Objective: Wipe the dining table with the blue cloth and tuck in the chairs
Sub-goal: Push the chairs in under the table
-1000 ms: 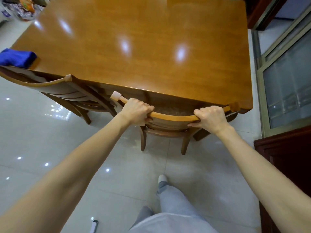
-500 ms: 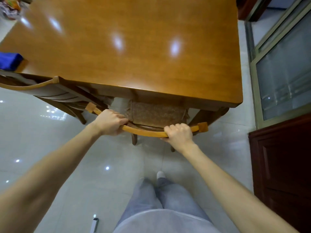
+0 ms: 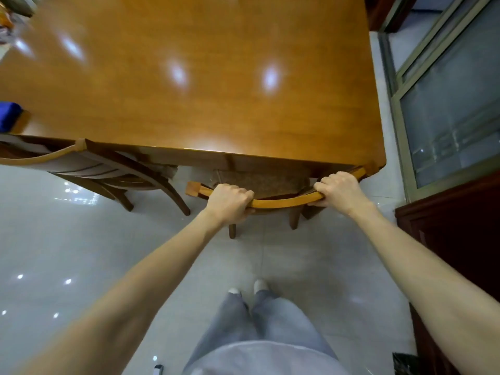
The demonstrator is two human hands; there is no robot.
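Note:
The glossy wooden dining table [image 3: 205, 104] fills the upper view. A wooden chair [image 3: 284, 203] with a brown seat stands at the table's near right corner, its seat partly under the tabletop. My left hand [image 3: 230, 203] grips the curved top rail near its left end. My right hand [image 3: 338, 192] grips the same rail near its right end, close to the table edge. The blue cloth [image 3: 8, 116] lies on the table at the far left edge of view.
A second wooden chair [image 3: 89, 169] sits tucked at the table's near left. A dark red cabinet [image 3: 454, 253] stands close on the right, with a glass sliding door [image 3: 449, 109] behind it. Shiny tiled floor [image 3: 81, 253] spreads below; my legs and feet are at bottom centre.
The chair was drawn back from the table half a second ago; now both hands have shifted it to the right and in toward the table's corner.

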